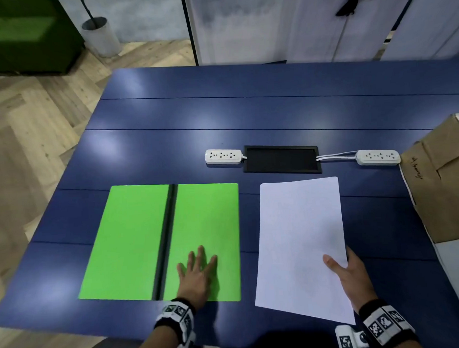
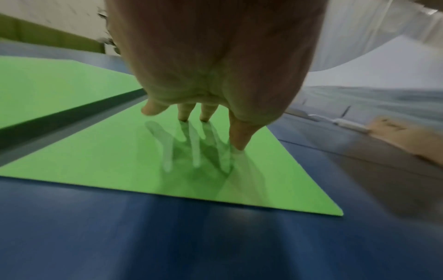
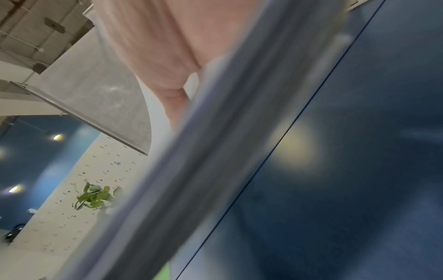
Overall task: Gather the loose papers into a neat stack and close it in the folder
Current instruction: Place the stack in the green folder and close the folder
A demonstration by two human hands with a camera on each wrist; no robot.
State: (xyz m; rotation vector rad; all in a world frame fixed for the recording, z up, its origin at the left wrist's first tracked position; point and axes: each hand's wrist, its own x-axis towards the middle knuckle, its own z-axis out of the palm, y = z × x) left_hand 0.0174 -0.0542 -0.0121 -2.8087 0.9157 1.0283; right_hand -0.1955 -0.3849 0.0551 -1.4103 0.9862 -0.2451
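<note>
My left hand (image 1: 198,276) lies flat, fingers spread, on the right leaf of the open bright-green card folder (image 1: 136,243) on the dark blue tabletop (image 1: 246,112). My right hand (image 1: 351,276) pinches the squared stack of white papers (image 1: 299,239) at its right edge, lifted just beside the folder. Gathering looks done; next I judge the stack must go onto the pinned leaf, corners aligned, before closing.

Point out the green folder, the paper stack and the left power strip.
green folder (image 1: 126,244): head view, bare left flap of the open folder.
paper stack (image 1: 299,236): head view, middle of the top sheet.
left power strip (image 1: 223,156): head view, its socket face.

The open folder (image 1: 136,241) lies left of the papers (image 1: 300,247), power strips (image 1: 223,156) behind them.
</note>
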